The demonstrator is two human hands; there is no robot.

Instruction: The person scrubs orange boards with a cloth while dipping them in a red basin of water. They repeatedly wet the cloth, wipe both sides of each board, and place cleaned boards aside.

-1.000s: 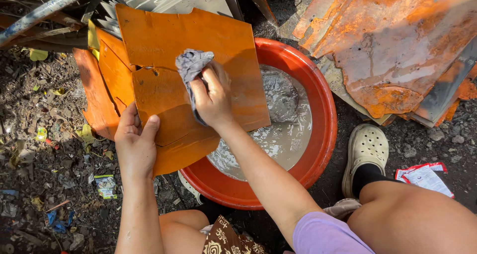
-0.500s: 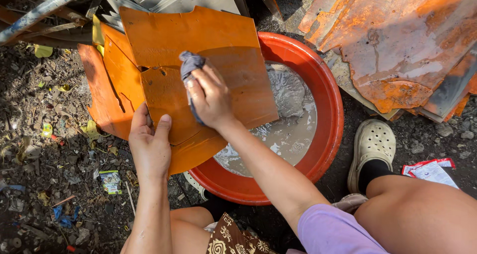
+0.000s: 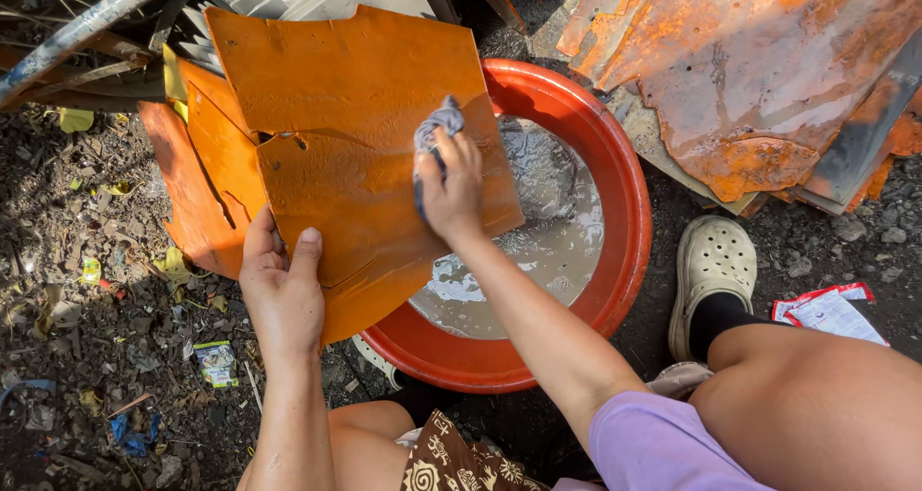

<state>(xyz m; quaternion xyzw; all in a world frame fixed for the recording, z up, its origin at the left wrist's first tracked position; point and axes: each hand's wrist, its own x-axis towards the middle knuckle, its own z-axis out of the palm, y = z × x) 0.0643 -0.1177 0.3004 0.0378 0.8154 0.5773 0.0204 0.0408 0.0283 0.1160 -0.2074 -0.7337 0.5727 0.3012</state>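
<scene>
Two hands are working on one orange sheet point(image 3: 355, 145) in the head view, which is the only view: the left hand point(image 3: 280, 294) is gripping the sheet's lower edge, thumb on top and fingers curled underneath, while the right hand point(image 3: 451, 189) is pressing a grey rag point(image 3: 434, 126) flat against the sheet's face with fingers bent over the cloth. The sheet is leaning tilted over the near rim of a red basin point(image 3: 615, 184), which is holding cloudy grey water just beyond the right hand. The face around the rag is looking wet and glossy, so wiping seems well underway, though the upper left part is appearing duller and probably not yet reached. More orange sheets point(image 3: 192, 193) are lying behind the left hand, seemingly waiting. Rusty sheets point(image 3: 749, 97) are stacking up far right of the right hand. A red-and-white wrapper point(image 3: 831, 311) is lying on the ground well right of both hands, and a small pale packet point(image 3: 216, 361) is sitting just left of the left forearm.
</scene>
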